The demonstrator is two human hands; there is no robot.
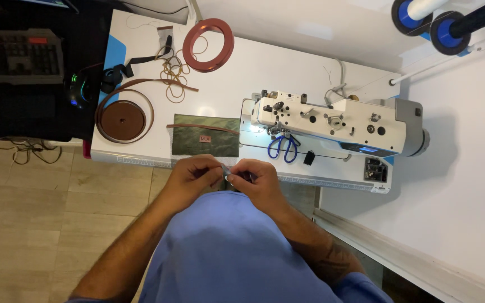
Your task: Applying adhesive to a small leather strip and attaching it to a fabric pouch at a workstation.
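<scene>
- Your left hand (191,173) and right hand (255,178) pinch one small grey piece (227,169) between their fingertips, just in front of the green fabric panel (206,136).
- It lies crosswise between both hands, equally near each.
- The sewing machine (332,120) sits right of the panel.

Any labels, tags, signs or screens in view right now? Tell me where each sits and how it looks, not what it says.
Small tag: on the olive green fabric piece, near its middle; little reddish-brown rectangle.
Display: on the front of the white sewing machine, towards its right end; small glowing blue strip.
Control panel: below that display on the table edge; dark square with small buttons.
</scene>
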